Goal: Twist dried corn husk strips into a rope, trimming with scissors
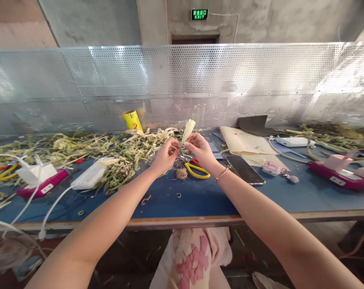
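Note:
Above the blue table, a pale, dry leaf bundle [188, 130] stands upright between my two hands, its wide end up. My left hand [167, 153] pinches its narrow lower end from the left. The fingers of my right hand [200, 149] close on it from the right, a little higher. Just below my hands lie scissors with yellow handles [197, 171] and a small ball of brown twine [182, 173]. The blades are partly hidden behind my fingers.
Dried leaves [122, 170] are heaped at the left, near a yellow tube [132, 121], a white power bank [90, 174] and a magenta power strip [46, 184]. At the right are a phone [245, 170], brown paper [248, 141], an earphone case [271, 168] and another power strip [340, 175].

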A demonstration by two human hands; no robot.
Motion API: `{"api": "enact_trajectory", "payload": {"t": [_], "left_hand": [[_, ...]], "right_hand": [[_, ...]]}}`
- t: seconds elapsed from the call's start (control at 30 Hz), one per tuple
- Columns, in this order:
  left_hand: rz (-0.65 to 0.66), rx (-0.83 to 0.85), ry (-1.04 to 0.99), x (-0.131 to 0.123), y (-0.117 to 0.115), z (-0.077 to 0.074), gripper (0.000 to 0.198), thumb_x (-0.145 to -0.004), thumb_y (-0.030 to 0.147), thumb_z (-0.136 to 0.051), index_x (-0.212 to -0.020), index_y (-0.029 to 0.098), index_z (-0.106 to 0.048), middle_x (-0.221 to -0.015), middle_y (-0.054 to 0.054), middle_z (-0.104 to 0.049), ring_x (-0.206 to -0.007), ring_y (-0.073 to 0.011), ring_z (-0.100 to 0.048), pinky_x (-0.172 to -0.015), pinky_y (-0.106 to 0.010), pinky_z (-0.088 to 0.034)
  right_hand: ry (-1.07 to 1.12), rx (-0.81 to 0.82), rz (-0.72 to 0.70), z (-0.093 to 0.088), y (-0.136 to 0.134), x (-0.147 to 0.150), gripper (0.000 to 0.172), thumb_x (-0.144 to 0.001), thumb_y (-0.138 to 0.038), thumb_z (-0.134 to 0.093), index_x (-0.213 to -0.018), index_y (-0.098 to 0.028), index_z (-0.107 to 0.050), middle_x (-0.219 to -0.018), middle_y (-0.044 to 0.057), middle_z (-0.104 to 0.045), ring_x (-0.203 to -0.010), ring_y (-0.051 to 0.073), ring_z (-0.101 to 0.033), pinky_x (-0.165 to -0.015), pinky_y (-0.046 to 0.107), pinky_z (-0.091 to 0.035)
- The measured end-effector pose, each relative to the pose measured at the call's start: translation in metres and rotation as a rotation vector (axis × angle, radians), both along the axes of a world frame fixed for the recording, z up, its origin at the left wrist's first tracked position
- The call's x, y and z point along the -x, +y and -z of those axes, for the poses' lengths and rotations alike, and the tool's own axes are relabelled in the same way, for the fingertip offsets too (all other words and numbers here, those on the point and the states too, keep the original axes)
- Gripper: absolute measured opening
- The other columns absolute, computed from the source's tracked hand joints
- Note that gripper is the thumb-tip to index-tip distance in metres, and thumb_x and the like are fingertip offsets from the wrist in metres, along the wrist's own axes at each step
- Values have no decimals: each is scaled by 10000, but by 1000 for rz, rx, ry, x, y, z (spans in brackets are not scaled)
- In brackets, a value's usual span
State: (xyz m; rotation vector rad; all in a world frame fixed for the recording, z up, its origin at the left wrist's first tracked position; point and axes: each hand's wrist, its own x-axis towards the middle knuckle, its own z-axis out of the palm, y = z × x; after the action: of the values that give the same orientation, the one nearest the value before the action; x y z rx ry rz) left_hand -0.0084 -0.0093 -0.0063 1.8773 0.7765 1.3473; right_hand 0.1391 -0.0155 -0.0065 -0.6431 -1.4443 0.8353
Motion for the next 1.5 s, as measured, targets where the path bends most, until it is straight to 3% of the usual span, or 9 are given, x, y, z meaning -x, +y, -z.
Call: {"api": "enact_trajectory", "payload": {"t": [0.2,0.37,0.63,0.97,1.5], "left_hand": [[112,19,65,-1,-7,-3,124,-761,272,-563,-837,198,-499,-592,34,-527,-530,-99,-526,-526,-228,-414],[174,0,71,-7,-14,-7,128,-762,273,-545,-835,171,-570,-645,19,-575,-533,-89,-541,-540,-237,-448],[175,-32,71,-9,-20,-9,157,-747,268,-560,-811,157,-651,-846,-32,-616,-516,-65,-562,-551,-238,-479],[182,-74,109,-10,-20,-9,131,-745,211,-550,-791,152,-658,-767,-8,-555,-510,-61,-560,-546,-231,-482],[212,42,77,-11,-24,-10,180,-740,282,-575,-810,153,-679,-794,-35,-618,-520,-82,-571,-545,-247,-481]], "right_hand": [[-34,-70,132,0,0,0,200,-734,-350,-566,-830,-213,-456,-691,-29,-464,-584,74,-427,-513,225,-377],[0,-87,141,-2,-1,-1,201,-735,-352,-569,-820,-206,-460,-662,-40,-438,-588,71,-428,-521,223,-362],[1,-37,104,-5,-1,-1,200,-723,-336,-576,-791,-203,-443,-645,-51,-430,-536,59,-396,-498,221,-345],[-23,43,90,-6,-4,-2,255,-730,-398,-555,-702,-201,-394,-583,-70,-331,-494,58,-325,-456,223,-276],[-93,-39,95,-5,-4,-1,340,-750,-441,-532,-599,-200,-345,-550,-63,-285,-508,66,-287,-464,220,-250]]}}
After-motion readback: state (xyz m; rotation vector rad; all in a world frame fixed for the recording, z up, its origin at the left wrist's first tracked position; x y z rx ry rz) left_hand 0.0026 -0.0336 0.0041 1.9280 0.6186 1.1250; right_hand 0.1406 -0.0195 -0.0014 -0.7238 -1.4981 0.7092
